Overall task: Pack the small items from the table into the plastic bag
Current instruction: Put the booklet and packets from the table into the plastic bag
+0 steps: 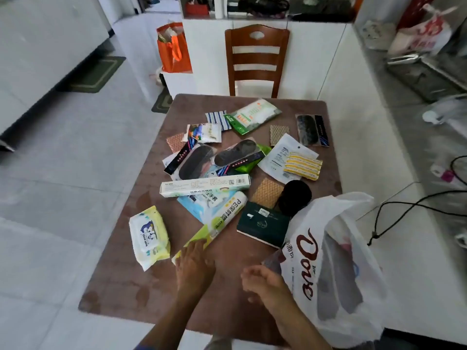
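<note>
A white plastic bag (336,261) with red lettering stands open at the table's near right corner. My right hand (262,279) holds its near edge. My left hand (194,263) lies on the near end of a long cling-film roll box (222,215), fingers spread over it. Around it lie a pack of wet wipes (149,233), a long white box (204,185), a dark green booklet-like pack (262,223), a black round thing (295,195), insole packs (202,157) and several small packets further back.
The brown table (126,286) has bare room at its near left. A wooden chair (256,59) stands at the far side. An orange bag (174,49) sits on the floor behind. Black cables (404,205) hang at the right, beside a counter.
</note>
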